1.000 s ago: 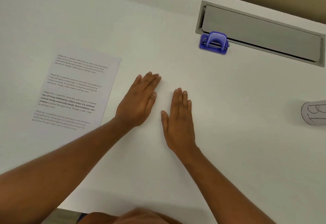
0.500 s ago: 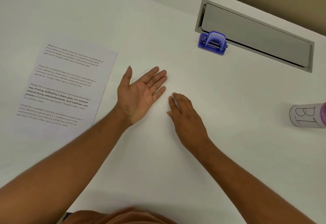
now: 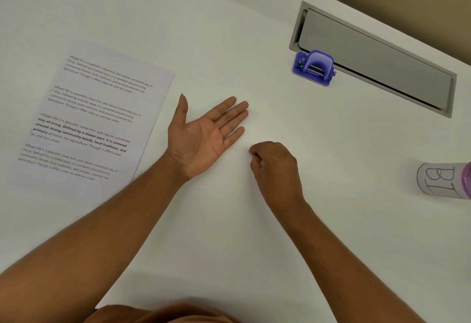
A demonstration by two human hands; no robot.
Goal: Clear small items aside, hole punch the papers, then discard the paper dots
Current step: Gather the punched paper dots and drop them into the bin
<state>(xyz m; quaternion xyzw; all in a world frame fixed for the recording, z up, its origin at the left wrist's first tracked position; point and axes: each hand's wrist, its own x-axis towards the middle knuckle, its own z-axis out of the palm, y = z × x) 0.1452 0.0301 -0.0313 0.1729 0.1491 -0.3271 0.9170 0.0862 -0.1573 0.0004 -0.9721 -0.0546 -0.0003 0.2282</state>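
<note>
A printed sheet of paper (image 3: 94,119) lies flat on the white table (image 3: 229,233) at the left. A small purple hole punch (image 3: 314,67) stands at the back, against the grey cable hatch. My left hand (image 3: 204,136) rests palm up beside the paper's right edge, fingers apart and empty. Just to its right my right hand (image 3: 274,164) is knuckles up with its fingers curled in, fingertips pinched against the table. No paper dots are clear enough to make out; anything inside the curled fingers is hidden.
A long grey cable hatch (image 3: 377,60) is set into the table at the back right. A cylinder with a paper label marked "BT" and a purple end (image 3: 443,180) lies at the right edge. A brown wall runs behind the table.
My left hand turned from palm down to palm up. My right hand went from flat to curled, fingertips drawn in. The view shifted, showing the labelled cylinder more fully.
</note>
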